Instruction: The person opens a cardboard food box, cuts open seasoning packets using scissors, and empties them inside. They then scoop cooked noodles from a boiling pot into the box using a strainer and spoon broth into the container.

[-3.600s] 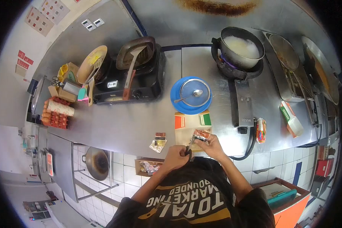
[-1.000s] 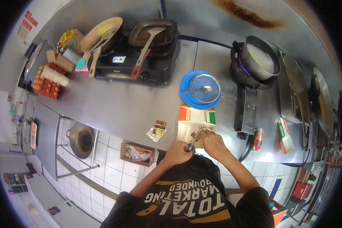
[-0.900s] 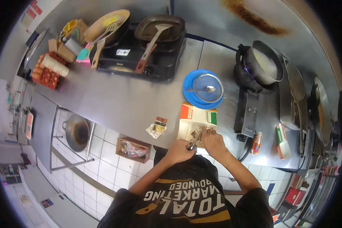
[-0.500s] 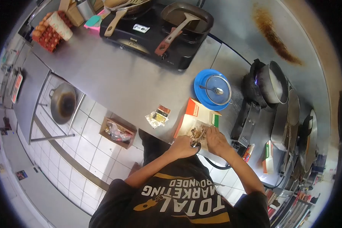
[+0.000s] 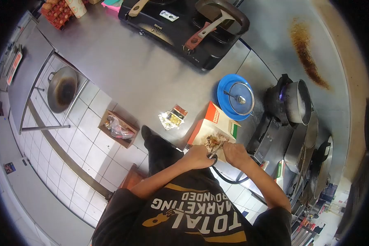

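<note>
An open takeaway box point(image 5: 209, 119), white inside with orange-red and green flaps, lies at the counter's near edge. Chopped brownish food point(image 5: 213, 142) lies in it. My left hand point(image 5: 198, 157) is closed around scissors point(image 5: 214, 158), their dark handle loop showing and the blades reaching over the food. My right hand point(image 5: 236, 154) is at the box's right side, fingers closed beside the blades; what they grip is hidden. Torn foil sachets point(image 5: 173, 117) lie left of the box. Beyond the box sits a blue bowl point(image 5: 224, 98) with a strainer point(image 5: 245, 105) and a spoon point(image 5: 240, 99) on it.
A lit burner heats a pot point(image 5: 298, 102) on the right. A black gas stove point(image 5: 168, 33) with a pan and spatula stands at the back. Egg trays point(image 5: 58, 15) are at the far left. A cardboard box point(image 5: 119, 128) and a wok point(image 5: 62, 90) are lower down, left.
The view has shifted and turned slightly. The scissors stay in my left hand over the food, and my right hand's fingers have moved slightly beside the blades.
</note>
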Motion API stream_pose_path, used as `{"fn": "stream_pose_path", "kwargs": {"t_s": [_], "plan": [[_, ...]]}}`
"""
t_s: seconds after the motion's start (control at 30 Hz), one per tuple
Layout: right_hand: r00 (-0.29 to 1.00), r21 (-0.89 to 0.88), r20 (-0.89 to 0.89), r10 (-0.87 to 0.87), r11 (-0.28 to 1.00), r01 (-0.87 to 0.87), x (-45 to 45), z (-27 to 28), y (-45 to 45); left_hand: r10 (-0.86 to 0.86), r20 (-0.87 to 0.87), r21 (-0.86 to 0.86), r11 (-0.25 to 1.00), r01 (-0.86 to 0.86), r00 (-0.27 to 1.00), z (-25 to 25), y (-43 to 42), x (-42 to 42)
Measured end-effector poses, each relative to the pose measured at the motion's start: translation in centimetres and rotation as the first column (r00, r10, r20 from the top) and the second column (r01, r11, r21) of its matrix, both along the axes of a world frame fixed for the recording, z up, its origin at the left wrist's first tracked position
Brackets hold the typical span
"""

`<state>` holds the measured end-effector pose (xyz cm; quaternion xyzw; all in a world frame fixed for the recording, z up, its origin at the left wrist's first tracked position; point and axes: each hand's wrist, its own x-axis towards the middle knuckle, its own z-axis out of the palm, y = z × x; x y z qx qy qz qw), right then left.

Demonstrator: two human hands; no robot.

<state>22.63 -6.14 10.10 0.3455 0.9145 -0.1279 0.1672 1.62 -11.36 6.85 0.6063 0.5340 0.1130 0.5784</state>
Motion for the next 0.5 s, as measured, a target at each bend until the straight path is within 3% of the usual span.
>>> {"fn": "stream_pose_path", "kwargs": {"t_s": [0.2, 0.5], "plan": [[0.996, -0.064, 0.065, -0.053, 0.996, 0.057, -0.8, 1.1, 0.3, -0.004, -0.007, -0.07, 0.998, 0.004, 1.0, 0.5, 0.1, -0.4], [0.987, -0.134, 0.154, -0.049, 0.989, 0.07, -1.0, 0.6, 0.5, -0.035, -0.041, -0.019, 0.999, 0.035, 0.999, 0.3, -0.2, -0.8]]}}
